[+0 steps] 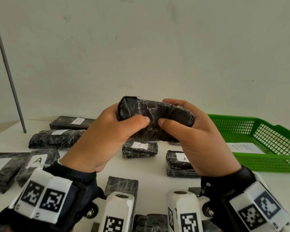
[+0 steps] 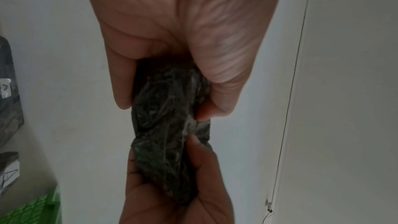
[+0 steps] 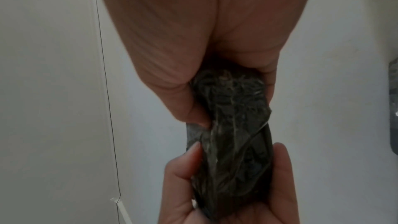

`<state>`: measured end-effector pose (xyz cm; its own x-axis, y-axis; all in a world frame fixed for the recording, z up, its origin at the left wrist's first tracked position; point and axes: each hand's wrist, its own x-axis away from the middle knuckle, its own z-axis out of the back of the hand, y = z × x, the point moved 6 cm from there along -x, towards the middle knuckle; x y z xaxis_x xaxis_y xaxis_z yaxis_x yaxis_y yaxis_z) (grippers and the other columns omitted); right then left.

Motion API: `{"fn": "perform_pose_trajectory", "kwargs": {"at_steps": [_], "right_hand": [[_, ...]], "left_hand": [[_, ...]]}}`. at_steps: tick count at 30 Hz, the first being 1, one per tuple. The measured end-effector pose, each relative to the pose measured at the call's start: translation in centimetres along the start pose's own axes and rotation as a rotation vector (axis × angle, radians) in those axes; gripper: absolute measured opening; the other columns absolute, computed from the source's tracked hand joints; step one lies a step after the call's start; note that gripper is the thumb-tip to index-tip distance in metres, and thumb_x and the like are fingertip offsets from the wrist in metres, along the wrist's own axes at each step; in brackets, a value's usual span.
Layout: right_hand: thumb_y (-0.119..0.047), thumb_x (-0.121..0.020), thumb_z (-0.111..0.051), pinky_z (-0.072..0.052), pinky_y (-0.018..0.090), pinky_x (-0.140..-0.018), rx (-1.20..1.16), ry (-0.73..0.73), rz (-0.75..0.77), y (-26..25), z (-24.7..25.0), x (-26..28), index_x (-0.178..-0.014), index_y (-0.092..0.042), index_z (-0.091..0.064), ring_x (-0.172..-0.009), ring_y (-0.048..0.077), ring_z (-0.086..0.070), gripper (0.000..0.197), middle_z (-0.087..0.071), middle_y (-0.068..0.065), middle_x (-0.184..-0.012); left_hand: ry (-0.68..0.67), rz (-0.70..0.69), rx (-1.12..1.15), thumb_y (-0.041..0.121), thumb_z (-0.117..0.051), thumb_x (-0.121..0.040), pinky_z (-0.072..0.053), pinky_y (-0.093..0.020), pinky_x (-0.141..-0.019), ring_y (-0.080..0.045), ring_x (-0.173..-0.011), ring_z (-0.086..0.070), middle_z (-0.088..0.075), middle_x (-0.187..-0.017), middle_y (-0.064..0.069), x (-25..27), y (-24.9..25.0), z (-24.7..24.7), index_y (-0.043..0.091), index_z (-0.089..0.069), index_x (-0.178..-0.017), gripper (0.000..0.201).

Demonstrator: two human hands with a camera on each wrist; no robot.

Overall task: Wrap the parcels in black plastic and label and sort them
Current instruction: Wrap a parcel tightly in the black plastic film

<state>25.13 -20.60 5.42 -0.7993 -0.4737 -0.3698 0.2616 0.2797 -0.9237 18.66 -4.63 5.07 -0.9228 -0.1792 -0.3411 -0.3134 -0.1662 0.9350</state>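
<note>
Above the white table (image 1: 151, 181), a black-wrapped parcel (image 1: 155, 119) gripped by both hands, left (image 1: 105, 136) and right (image 1: 203, 139).

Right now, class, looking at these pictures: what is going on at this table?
A person holds one black-wrapped parcel up over the white table with both hands, the left hand and right hand each gripping an end, thumbs pressing the plastic on the near face. No label shows on it. Other wrapped parcels lie on the table, several with white labels, such as the one marked A. A green basket sits to the right, holding a paper sheet.
</note>
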Motion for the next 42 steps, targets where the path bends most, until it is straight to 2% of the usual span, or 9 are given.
{"fn": "perform_pose_trajectory", "kwargs": {"at_steps": [5,10,16,19,25,30,34,38,42], "right_hand": [[0.003,-0.095,-0.068,-0.064,0.037,-0.090,0.117,0.027,0.024,-0.2,0.2,0.0,-0.119,-0.013,-0.068,-0.104,0.037,-0.074,0.030,-0.075,0.020,-0.110],[-0.012,-0.088,-0.074,-0.062,0.034,-0.089,0.134,-0.007,0.031,0.0,0.4,-0.2,-0.121,-0.014,-0.069,-0.104,0.031,-0.076,0.033,-0.077,0.018,-0.112],[-0.021,-0.085,-0.056,-0.058,0.038,-0.098,0.188,-0.063,0.051,-0.1,0.7,-0.2,-0.122,-0.015,-0.070,-0.109,0.023,-0.074,0.039,-0.078,0.009,-0.111],[-0.022,-0.086,-0.056,-0.056,0.030,-0.092,0.181,-0.068,0.060,0.0,0.6,-0.3,-0.117,-0.015,-0.072,-0.106,0.018,-0.075,0.036,-0.080,0.006,-0.108],[-0.026,-0.087,-0.052,-0.050,0.037,-0.082,0.277,-0.045,0.065,-0.3,0.7,0.0,-0.104,-0.019,-0.071,-0.089,0.022,-0.064,0.027,-0.068,0.025,-0.105],[-0.023,-0.087,-0.060,-0.055,0.050,-0.104,0.197,-0.047,0.042,0.2,0.7,-0.2,-0.121,-0.023,-0.067,-0.114,0.030,-0.071,0.035,-0.076,0.011,-0.114],[-0.005,-0.098,-0.058,-0.056,0.056,-0.103,0.240,-0.018,0.076,0.2,0.6,-0.3,-0.120,-0.014,-0.066,-0.108,0.029,-0.073,0.025,-0.078,0.009,-0.109],[-0.021,-0.088,-0.064,-0.054,0.058,-0.104,0.242,-0.023,0.042,0.6,0.3,-0.3,-0.121,-0.019,-0.066,-0.112,0.028,-0.073,0.034,-0.078,0.007,-0.114],[-0.009,-0.095,-0.060,-0.056,0.058,-0.101,0.294,0.000,0.082,0.2,0.4,-0.3,-0.117,-0.013,-0.068,-0.108,0.030,-0.072,0.024,-0.077,0.009,-0.110]], "left_hand": [[0.019,0.004,-0.028,0.040,-0.075,-0.072,-0.056,-0.053,-0.102,-0.032,-0.107,-0.072,-0.076,-0.110,-0.016,0.0,0.0,0.0,0.021,-0.078,-0.101,0.034],[0.034,0.062,0.059,0.025,-0.072,-0.090,-0.060,-0.021,-0.078,-0.008,-0.092,-0.077,-0.081,-0.098,0.001,0.1,-0.2,-0.4,0.017,-0.076,-0.096,0.011],[0.085,0.096,0.066,0.033,-0.069,-0.084,-0.061,-0.033,-0.086,-0.009,-0.091,-0.076,-0.080,-0.095,0.003,0.0,-0.5,0.0,0.015,-0.074,-0.089,0.019],[0.111,0.102,0.097,0.021,-0.067,-0.096,-0.064,-0.031,-0.081,-0.014,-0.088,-0.077,-0.077,-0.095,-0.006,-0.1,-0.7,-0.1,-0.006,-0.063,-0.107,0.030],[0.095,0.097,0.115,0.032,-0.073,-0.081,-0.064,-0.030,-0.080,-0.017,-0.087,-0.073,-0.067,-0.092,-0.015,-0.1,-0.7,0.1,-0.013,-0.059,-0.101,0.051],[0.086,0.111,0.110,0.028,-0.070,-0.082,-0.063,-0.030,-0.080,-0.015,-0.088,-0.077,-0.074,-0.093,-0.014,-0.1,-0.7,-0.1,-0.004,-0.063,-0.099,0.037],[0.022,0.091,-0.004,0.041,-0.071,-0.072,-0.049,-0.048,-0.093,-0.027,-0.091,-0.055,-0.054,-0.094,-0.008,0.1,0.0,-0.2,-0.004,-0.059,-0.094,0.052],[0.030,0.070,-0.039,0.041,-0.068,-0.074,-0.043,-0.070,-0.103,-0.025,-0.095,-0.049,-0.050,-0.099,-0.005,0.2,0.4,0.0,-0.006,-0.057,-0.097,0.054],[0.043,0.095,-0.054,0.050,-0.067,-0.071,-0.047,-0.055,-0.086,-0.022,-0.088,-0.045,-0.047,-0.085,-0.008,0.3,0.5,-0.1,-0.005,-0.050,-0.089,0.061]]}}
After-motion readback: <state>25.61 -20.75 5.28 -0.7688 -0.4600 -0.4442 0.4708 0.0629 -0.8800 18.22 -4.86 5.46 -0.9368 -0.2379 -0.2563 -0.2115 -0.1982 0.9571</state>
